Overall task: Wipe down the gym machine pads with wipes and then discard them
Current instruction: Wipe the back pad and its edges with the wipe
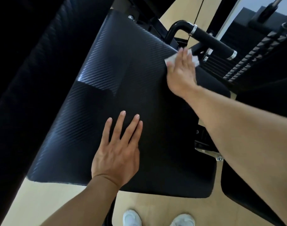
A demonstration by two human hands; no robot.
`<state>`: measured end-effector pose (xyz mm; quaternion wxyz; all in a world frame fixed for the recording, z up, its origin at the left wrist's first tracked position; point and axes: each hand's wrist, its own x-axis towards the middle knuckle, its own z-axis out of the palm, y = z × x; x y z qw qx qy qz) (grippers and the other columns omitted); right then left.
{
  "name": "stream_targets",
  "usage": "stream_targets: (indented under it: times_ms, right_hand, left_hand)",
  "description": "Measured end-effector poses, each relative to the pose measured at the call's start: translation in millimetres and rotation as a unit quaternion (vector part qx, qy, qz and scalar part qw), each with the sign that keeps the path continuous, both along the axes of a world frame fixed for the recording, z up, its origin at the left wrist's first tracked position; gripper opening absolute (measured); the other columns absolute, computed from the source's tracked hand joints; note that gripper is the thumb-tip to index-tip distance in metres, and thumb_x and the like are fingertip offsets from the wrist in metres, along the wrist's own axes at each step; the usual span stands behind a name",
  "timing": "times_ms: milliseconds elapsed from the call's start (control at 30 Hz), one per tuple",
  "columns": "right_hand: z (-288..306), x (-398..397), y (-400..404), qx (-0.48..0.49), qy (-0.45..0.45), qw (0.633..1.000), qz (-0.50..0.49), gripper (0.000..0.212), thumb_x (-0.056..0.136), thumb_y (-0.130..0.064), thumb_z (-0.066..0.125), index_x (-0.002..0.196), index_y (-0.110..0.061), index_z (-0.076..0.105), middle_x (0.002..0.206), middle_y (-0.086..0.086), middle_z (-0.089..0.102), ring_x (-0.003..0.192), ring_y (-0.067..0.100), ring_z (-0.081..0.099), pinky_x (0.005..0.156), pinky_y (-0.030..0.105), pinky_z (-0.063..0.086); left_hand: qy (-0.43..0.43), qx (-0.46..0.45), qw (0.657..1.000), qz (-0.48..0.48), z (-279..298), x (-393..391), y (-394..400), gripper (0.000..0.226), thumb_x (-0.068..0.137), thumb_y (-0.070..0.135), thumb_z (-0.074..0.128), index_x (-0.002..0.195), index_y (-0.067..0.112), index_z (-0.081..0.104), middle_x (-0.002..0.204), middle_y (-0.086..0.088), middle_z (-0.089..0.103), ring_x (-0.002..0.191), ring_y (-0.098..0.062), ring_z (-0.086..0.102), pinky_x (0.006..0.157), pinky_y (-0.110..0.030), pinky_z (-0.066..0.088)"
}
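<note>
Pressing white wipe (194, 58) onto seat pad (123, 75) under flat right hand (182, 72), fingers straight; left hand (118, 154) resting splayed, holding nothing.

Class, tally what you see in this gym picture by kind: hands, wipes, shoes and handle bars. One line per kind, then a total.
Hands: 2, left hand flat on the pad, right hand pressing the wipe
Wipes: 1, wipe
Shoes: 2, and
Handle bars: 1, handle
Total: 6
</note>
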<state>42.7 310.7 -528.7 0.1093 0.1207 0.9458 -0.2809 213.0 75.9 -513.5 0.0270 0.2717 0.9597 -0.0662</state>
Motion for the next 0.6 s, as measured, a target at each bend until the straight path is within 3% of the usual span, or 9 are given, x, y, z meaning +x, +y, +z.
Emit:
stream_targets:
  times_ms: [133,233,300,467,533,600]
  right_hand:
    - [14,-18,-55,-0.010,0.096,0.984,0.147,0.066,0.111,-0.042,0.018,0.163,-0.011,-0.007,0.171,0.007,-0.014,0.157,0.019,-0.016,0.121,0.030,-0.018]
    - [5,34,-50,0.017,0.155,0.949,0.273,0.062,0.111,-0.043,0.021,0.164,-0.014,0.006,0.173,0.003,0.000,0.158,0.014,-0.006,0.128,0.033,-0.006]
    - [-5,53,-22,0.042,0.127,0.958,0.254,0.063,0.110,-0.048,0.020,0.164,-0.019,0.003,0.172,-0.002,-0.002,0.157,0.009,-0.009,0.129,0.033,-0.005]
    - [-3,-2,-8,0.035,0.037,0.997,0.056,0.066,0.110,-0.045,0.013,0.163,-0.013,-0.010,0.171,0.002,-0.016,0.156,0.013,-0.019,0.128,0.036,-0.010]
    - [8,-37,-37,0.012,0.046,0.998,0.049,0.066,0.110,-0.043,0.014,0.162,-0.011,-0.011,0.171,0.004,-0.018,0.156,0.017,-0.020,0.127,0.037,-0.012]
    - [16,-51,-69,0.007,0.075,0.991,0.113,0.067,0.109,-0.042,0.017,0.163,-0.011,-0.009,0.171,0.005,-0.015,0.157,0.018,-0.017,0.127,0.036,-0.012]
  left_hand:
    - [-0.006,0.003,1.000,0.009,0,1,-1,0.062,0.098,0.034,0.036,0.155,0.010,0.038,0.167,-0.007,0.027,0.156,-0.035,0.012,0.124,-0.060,0.015]
    - [-0.006,0.008,1.000,0.007,-1,0,-1,0.062,0.097,0.033,0.036,0.155,0.010,0.039,0.166,-0.007,0.029,0.156,-0.035,0.014,0.123,-0.060,0.016]
    - [-0.008,0.008,1.000,0.005,-1,0,-1,0.061,0.098,0.032,0.035,0.154,0.009,0.040,0.166,-0.007,0.030,0.156,-0.036,0.015,0.122,-0.061,0.018]
    - [0.000,0.014,1.000,0.004,-3,1,-1,0.061,0.098,0.033,0.034,0.154,0.009,0.040,0.166,-0.007,0.030,0.156,-0.035,0.016,0.123,-0.061,0.018]
    - [0.005,0.015,1.000,0.006,-4,0,-1,0.060,0.100,0.033,0.034,0.155,0.010,0.039,0.166,-0.006,0.030,0.156,-0.035,0.015,0.123,-0.061,0.019]
    - [0.007,0.016,1.000,0.010,-3,1,0,0.059,0.101,0.033,0.033,0.155,0.011,0.039,0.166,-0.006,0.030,0.156,-0.034,0.016,0.122,-0.060,0.019]
